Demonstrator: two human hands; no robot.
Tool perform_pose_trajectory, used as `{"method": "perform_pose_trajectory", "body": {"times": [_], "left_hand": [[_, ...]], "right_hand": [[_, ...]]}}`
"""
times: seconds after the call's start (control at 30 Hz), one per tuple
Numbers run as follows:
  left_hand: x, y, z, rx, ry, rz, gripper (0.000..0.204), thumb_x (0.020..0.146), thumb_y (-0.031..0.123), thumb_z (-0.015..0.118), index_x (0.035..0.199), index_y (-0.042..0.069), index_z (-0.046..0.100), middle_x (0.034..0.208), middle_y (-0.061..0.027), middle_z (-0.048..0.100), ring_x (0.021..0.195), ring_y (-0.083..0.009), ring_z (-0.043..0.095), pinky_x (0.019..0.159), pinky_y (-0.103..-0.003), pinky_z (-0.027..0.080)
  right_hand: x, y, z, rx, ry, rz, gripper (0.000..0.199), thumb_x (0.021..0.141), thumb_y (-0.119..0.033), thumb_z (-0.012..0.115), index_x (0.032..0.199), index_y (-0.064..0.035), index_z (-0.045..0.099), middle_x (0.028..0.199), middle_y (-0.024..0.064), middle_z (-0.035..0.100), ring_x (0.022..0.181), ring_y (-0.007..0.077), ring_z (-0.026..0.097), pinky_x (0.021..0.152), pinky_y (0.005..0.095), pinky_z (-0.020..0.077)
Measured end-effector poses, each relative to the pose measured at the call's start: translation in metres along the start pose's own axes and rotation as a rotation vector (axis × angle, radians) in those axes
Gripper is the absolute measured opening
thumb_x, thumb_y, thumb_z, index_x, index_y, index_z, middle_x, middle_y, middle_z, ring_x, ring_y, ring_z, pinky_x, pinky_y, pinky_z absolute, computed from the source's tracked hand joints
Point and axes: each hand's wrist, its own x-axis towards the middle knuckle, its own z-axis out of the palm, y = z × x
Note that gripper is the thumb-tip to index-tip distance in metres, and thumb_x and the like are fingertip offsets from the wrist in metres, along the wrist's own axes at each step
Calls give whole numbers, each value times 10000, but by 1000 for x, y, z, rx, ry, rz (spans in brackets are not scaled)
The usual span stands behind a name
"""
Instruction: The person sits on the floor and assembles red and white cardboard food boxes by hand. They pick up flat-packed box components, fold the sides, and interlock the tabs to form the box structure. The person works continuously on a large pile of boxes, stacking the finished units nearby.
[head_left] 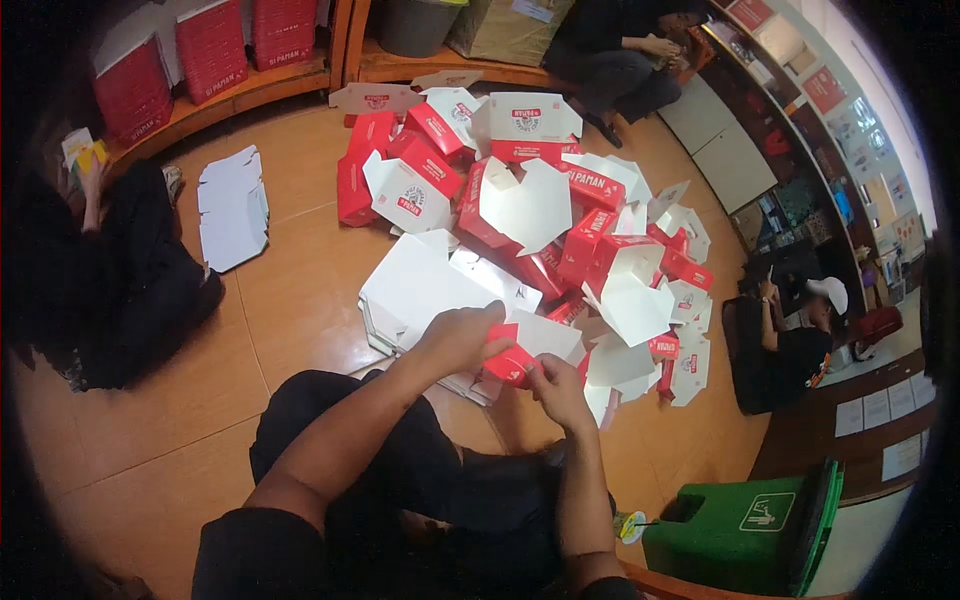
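Note:
Between my two hands is a red and white cardboard box (508, 364), its red side toward me and a white flap standing out behind. My left hand (462, 338) is closed on its left side, fingers partly hidden. On the right, my right hand (560, 388) pinches the near right corner. Just beyond my left hand lies a stack of flat white box blanks (415, 285) on the floor. Past it spreads a big heap of folded red and white boxes (520, 205), many with lids up.
Another flat white stack (232, 210) lies on the floor at left, beside a seated person (110, 270). Red stacks (212, 50) fill a wooden shelf. Other people sit at the back (625, 60) and right (790, 340). A green bin (740, 530) stands near right.

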Motion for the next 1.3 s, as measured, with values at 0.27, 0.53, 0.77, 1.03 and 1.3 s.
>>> {"method": "perform_pose_trajectory", "body": {"times": [0.27, 0.53, 0.77, 1.03, 1.3], "left_hand": [[-2, 5, -3, 7, -356, 190, 423, 911, 486, 548, 968, 78, 644, 822, -191, 678, 825, -390, 656, 737, -466, 498], [-2, -7, -2, -153, -467, 47, 442, 929, 467, 542, 891, 50, 683, 737, -164, 673, 668, -304, 659, 680, -410, 503], [2, -23, -2, -419, -498, -172, 380, 892, 372, 653, 859, -5, 691, 570, -66, 601, 467, -139, 586, 452, -297, 455], [9, -34, 10, -569, -395, -365, 377, 870, 382, 698, 832, 8, 700, 545, -56, 582, 432, -117, 545, 406, -263, 425], [6, -39, 23, -464, -462, -208, 444, 851, 424, 703, 763, -10, 681, 571, -97, 615, 473, -154, 580, 471, -314, 460]], "right_hand": [[-1, -1, 0, -215, -34, -274, 243, 920, -210, 604, 845, 21, 614, 792, 150, 547, 752, 295, 546, 680, 374, 431], [-6, -20, 8, -21, 199, -336, 161, 904, -166, 624, 951, -15, 655, 926, 150, 564, 796, 290, 581, 759, 394, 481], [15, 28, 16, -438, 431, -450, 273, 970, -180, 540, 1197, -39, 597, 1223, 184, 428, 1037, 242, 553, 704, 297, 528], [42, 48, 50, 915, 544, 216, 250, 1000, -231, 462, 1087, -12, 547, 1054, 182, 523, 1041, 272, 510, 907, 423, 433], [34, 44, 63, -138, 645, -326, 153, 929, -155, 579, 996, -22, 611, 1155, 191, 500, 1105, 325, 498, 938, 387, 410]]}}
